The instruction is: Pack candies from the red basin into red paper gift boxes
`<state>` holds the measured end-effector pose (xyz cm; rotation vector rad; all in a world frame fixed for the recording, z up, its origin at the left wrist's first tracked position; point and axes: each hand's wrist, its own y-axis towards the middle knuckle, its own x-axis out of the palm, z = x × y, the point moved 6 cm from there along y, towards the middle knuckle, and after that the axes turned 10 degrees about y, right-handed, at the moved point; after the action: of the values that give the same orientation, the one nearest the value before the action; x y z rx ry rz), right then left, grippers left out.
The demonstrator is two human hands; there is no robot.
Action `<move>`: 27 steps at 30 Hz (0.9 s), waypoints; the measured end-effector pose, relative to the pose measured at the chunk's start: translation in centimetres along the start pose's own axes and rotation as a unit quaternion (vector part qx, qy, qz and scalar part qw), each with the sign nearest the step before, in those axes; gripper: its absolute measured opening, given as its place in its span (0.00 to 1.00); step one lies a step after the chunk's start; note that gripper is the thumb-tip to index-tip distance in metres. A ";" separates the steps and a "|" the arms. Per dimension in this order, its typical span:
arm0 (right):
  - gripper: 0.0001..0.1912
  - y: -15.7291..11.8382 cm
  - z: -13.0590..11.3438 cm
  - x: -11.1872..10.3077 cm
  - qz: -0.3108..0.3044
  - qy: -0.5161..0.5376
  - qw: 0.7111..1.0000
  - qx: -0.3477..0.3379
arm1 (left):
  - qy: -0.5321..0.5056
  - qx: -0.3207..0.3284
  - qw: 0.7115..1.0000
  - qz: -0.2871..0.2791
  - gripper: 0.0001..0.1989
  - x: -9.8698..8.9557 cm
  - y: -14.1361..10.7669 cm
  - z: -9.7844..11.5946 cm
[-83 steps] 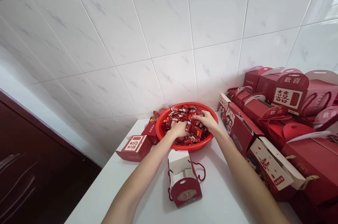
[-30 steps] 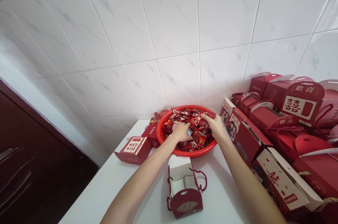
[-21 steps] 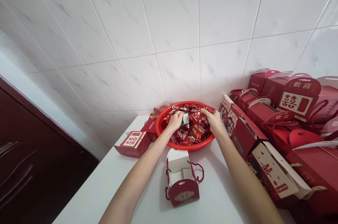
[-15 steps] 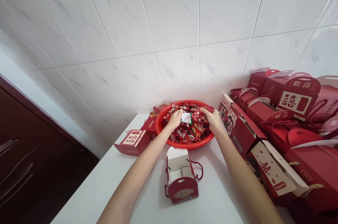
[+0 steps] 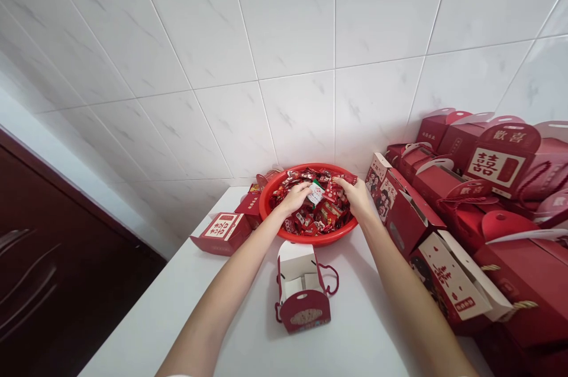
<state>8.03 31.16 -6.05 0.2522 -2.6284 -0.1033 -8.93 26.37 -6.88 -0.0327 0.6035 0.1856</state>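
At six o'clock from the basin, nearest the viewer, a burgundy gift box (image 5: 305, 312) with rope handles stands open on the white desk (image 5: 248, 335); its oval front motif is too small to read. At four o'clock, a cream-fronted carton (image 5: 459, 282) bears a red 囍. The red plastic basin (image 5: 306, 239) is full of wrapped sweets (image 5: 306, 224), mostly red, their brands illegible. Over it, the left hand (image 5: 294, 198) has its grip pinching a white-and-green packet (image 5: 316, 194); the right hand (image 5: 358, 195) has its grip pinching the edge of a red white-dotted packet (image 5: 332, 190). Toward half past eight, a red box (image 5: 224, 232) shows 囍 on a cream panel. Near half past two, a handled carton (image 5: 497, 164) reads 歡喜 above 囍. A dark red-brown panel (image 5: 53, 282) stands at eight o'clock; behind everything rises a wall (image 5: 293, 22) of white, grey-veined tiles.
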 end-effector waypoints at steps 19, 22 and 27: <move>0.17 0.0 0.2 -0.3 0.018 0.010 1.000 0.001 | 0.440 0.051 0.888 -0.123 0.13 1.7 -1.8 1.2; 0.16 -0.1 0.1 -0.2 0.016 0.007 1.000 -0.003 | 0.485 0.027 0.861 -0.151 0.07 2.1 -2.3 1.3; 0.16 -0.1 0.0 -0.1 0.005 0.005 1.000 -0.003 | 0.504 0.025 0.842 -0.192 0.04 2.8 -2.6 1.4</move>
<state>8.11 31.10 -6.11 0.2366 -2.6198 -0.1051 -5.39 24.37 -7.34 -0.2086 1.6425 -0.2732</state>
